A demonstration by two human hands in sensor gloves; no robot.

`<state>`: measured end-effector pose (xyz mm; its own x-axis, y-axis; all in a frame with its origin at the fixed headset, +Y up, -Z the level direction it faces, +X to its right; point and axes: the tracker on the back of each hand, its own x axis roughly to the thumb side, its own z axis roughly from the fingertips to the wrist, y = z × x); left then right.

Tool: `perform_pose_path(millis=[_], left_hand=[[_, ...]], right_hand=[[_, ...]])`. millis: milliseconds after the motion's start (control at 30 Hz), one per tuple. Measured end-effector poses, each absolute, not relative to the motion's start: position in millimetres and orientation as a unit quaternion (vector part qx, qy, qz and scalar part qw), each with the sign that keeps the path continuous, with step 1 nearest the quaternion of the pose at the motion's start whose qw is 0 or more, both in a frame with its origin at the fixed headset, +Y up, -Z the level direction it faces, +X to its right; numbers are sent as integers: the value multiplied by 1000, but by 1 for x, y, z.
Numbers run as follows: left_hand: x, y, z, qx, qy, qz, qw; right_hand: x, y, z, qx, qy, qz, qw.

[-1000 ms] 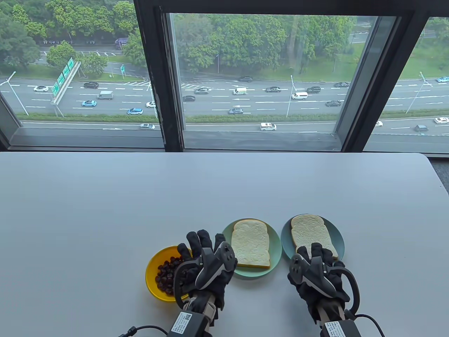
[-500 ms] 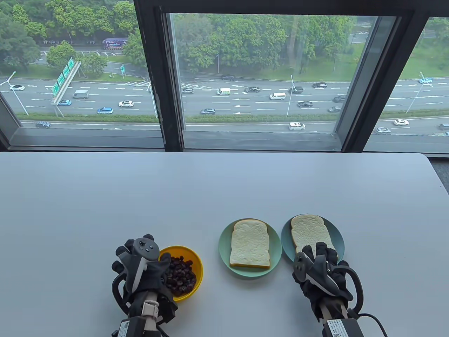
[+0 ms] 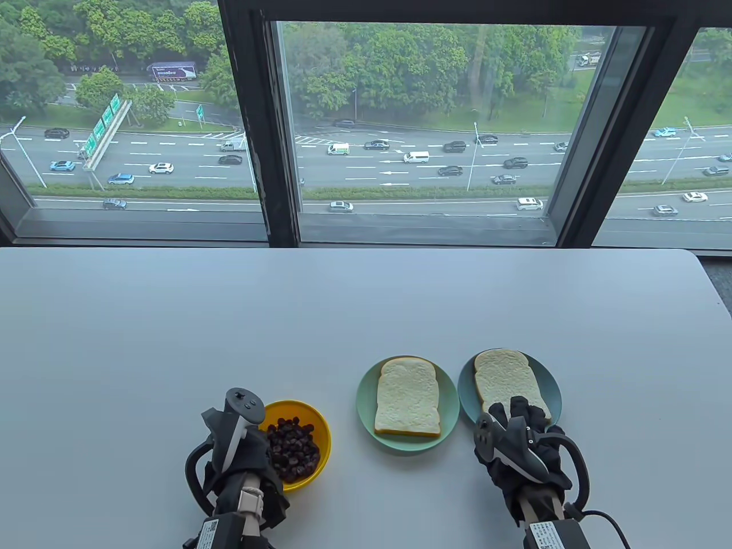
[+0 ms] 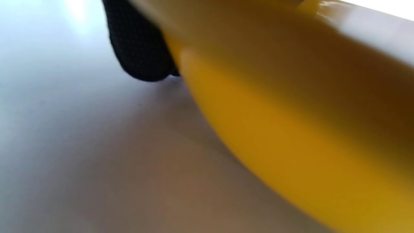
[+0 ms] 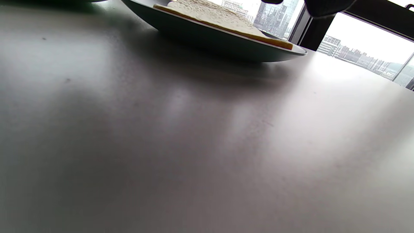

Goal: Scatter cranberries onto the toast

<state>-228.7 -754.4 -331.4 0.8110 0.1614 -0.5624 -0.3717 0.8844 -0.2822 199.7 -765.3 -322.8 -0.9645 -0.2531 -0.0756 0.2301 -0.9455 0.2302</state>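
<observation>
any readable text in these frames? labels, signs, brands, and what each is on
None can be read.
White labels on the wrist units of the left hand and right hand: print too small.
Green road signs outside the window: lettering too small.
Purple bus: side text blurred.
yellow bowl, plates, toast: no text.

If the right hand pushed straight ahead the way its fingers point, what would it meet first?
Probably the slice of bread on the blue plate: the right hand points away from the person, fingers already over the plate's near edge. Whether they touch it is unclear.
</observation>
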Motion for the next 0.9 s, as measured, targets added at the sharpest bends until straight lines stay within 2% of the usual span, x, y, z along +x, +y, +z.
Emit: perform_pose_path(millis=[200,400,467,600,733,900], left_hand=[[-234,-754,-330,-191,296,172,920],[-239,-752,-327,-169,275,336,885],[-239,-752,-326,-166,273,360,876],[-236,-752,-325,-165,222,426,861],[-221,-754,-323,-178,177,529,810],[-191,-753,-322,-217,128,557,792]], right_hand=[[199,-766,-323,50,-113,-985,120],[199,-767,-323,47,-117,-985,115],[199,-767,-323,47,-118,-985,116],[199,-766,-323,45,-116,-986,114],[199,-767,-323,43,-118,-986,113],[197,-765,-321,39,-116,-986,111]])
